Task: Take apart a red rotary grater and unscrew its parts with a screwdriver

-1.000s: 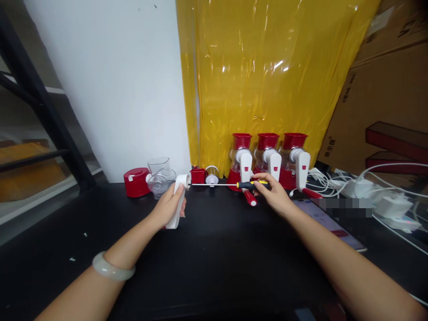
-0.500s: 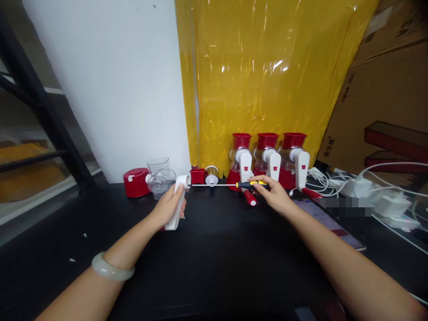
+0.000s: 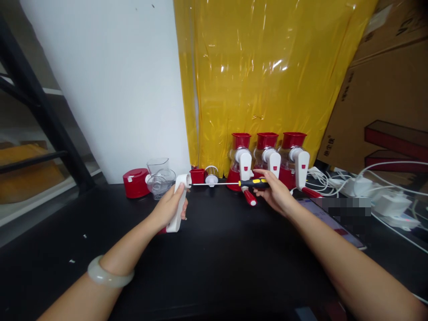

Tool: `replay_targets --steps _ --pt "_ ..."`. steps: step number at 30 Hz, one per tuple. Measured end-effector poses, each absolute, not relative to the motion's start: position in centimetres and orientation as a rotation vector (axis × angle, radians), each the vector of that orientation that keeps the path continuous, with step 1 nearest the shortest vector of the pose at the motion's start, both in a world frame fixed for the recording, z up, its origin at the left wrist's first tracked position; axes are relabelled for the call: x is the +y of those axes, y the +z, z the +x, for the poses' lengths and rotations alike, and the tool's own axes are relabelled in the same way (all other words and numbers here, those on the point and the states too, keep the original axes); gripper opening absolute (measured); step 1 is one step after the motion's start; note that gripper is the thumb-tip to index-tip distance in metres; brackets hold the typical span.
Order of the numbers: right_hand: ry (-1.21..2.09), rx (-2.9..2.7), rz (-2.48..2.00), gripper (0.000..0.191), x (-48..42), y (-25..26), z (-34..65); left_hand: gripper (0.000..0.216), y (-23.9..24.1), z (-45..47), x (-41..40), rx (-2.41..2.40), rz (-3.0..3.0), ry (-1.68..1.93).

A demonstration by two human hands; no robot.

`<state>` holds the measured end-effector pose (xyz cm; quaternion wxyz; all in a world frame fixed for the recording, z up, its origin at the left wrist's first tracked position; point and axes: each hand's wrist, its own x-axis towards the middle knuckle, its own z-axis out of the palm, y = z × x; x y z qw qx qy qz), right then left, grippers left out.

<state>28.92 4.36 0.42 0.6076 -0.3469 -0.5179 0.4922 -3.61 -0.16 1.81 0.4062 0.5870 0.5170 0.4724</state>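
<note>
Across the lower half of the frame, a black counter [image 3: 207,272] is spreading from side to side. Behind it, a yellow plastic sheet [image 3: 267,76] is filling the upper centre, a white panel [image 3: 123,84] is standing upper left, and a cardboard box [image 3: 384,98] is occupying the right. Right of centre, three red-and-white rotary graters [image 3: 274,166] are standing in a row. At left, a clear housing [image 3: 159,180] is sitting beside a red base [image 3: 136,183]. Near the middle, the left hand [image 3: 168,208] is closing around a white crank arm [image 3: 179,208], which is tilting upward. The right hand [image 3: 274,191] is holding a black-and-yellow screwdriver [image 3: 246,183] level, its tip meeting the crank arm's round upper end. Beyond the shaft, a small metal drum [image 3: 211,174] is resting by a red container [image 3: 197,175].
</note>
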Motion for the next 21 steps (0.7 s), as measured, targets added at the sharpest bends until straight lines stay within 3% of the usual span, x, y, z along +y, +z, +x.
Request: replay_targets --steps 7,21 --pt "0.893 -1.330 -1.311 0.060 5.0 -0.2 29.9 0.042 2.1 -3.3 -1.3 1.437 2.024 1.178" --pt "0.689 -1.444 -1.203 0.050 5.0 -0.4 29.7 0.048 1.7 -3.5 -0.6 1.436 1.816 1.170"
